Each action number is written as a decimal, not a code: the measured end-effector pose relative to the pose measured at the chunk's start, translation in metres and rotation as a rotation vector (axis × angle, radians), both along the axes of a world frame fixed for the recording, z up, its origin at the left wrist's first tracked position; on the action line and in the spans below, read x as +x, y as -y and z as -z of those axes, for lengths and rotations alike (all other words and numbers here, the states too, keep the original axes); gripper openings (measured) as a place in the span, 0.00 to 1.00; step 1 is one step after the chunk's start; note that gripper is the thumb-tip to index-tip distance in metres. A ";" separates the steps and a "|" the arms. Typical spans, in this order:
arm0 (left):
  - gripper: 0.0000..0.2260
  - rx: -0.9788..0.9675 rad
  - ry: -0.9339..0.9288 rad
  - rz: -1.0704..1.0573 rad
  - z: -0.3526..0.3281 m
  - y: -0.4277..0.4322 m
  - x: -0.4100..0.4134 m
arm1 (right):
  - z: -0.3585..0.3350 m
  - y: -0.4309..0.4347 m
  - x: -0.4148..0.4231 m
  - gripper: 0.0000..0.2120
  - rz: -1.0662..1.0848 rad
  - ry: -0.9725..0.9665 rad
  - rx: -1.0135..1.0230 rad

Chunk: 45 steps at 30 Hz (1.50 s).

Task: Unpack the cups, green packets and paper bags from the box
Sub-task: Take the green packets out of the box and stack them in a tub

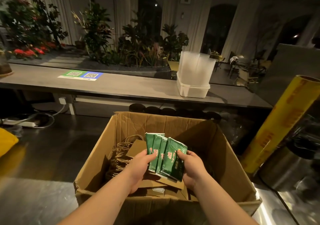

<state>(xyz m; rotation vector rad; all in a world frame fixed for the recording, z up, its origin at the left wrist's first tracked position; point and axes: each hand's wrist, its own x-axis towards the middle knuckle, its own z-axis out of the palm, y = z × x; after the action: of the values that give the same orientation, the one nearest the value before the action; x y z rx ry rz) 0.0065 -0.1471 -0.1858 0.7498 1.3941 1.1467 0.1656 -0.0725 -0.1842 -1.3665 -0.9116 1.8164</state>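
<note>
An open cardboard box (230, 157) stands on the steel counter in front of me. Over its middle, both hands hold a fanned bunch of several green packets (164, 153) with red lettering. My left hand (140, 167) grips the bunch's left edge, thumb on the front. My right hand (192, 167) grips the right edge. Below them, brown paper bags (133, 149) with twine handles lie flat in the box. Stacks of clear plastic cups (195, 69) stand in a white tub (193, 89) on the far shelf.
A tall yellow roll of cling film (277, 122) leans just right of the box, with a steel pot (284, 171) beside it. A yellow object (7, 141) lies at the left edge. A power strip and cables (27, 122) lie back left. QR stickers (80, 75) lie on the shelf.
</note>
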 end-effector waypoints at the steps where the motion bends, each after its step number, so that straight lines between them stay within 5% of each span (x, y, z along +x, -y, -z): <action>1: 0.11 0.005 -0.036 0.002 -0.001 0.001 0.001 | -0.002 0.000 0.002 0.10 -0.006 -0.010 -0.006; 9: 0.20 0.002 -0.163 0.153 -0.029 0.003 0.027 | -0.027 0.014 0.015 0.11 -0.017 -0.068 -0.032; 16: 0.16 -0.017 -0.362 0.319 -0.061 0.009 0.050 | -0.046 0.029 0.024 0.15 -0.002 -0.092 0.006; 23: 0.08 -0.118 -0.365 0.382 -0.070 0.019 0.086 | -0.045 0.043 0.051 0.14 -0.118 0.183 0.184; 28: 0.09 -0.132 -0.468 0.365 -0.067 0.026 0.110 | -0.051 0.055 0.066 0.47 -0.343 0.296 0.299; 30: 0.12 -0.151 -0.468 0.369 -0.068 0.028 0.115 | -0.054 0.057 0.071 0.53 -0.380 0.255 0.244; 35: 0.29 -0.128 -0.328 0.427 -0.083 0.042 0.110 | -0.053 0.064 0.079 0.22 -0.278 0.169 0.204; 38: 0.34 -0.109 -0.302 0.479 -0.085 0.050 0.108 | -0.055 0.079 0.086 0.13 -0.226 0.121 0.150; 40: 0.29 -0.097 -0.252 0.548 -0.083 0.055 0.116 | -0.059 0.090 0.093 0.12 -0.211 0.063 0.109; 45: 0.26 -0.054 -0.327 0.734 -0.072 0.058 0.116 | -0.062 0.107 0.122 0.27 -0.174 0.124 0.161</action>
<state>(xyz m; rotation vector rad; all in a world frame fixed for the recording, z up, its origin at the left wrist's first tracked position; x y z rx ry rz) 0.1224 -0.2052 -0.1138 1.3117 1.2324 0.4198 0.2874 -0.1797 -0.1223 -1.3443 -1.2488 1.7561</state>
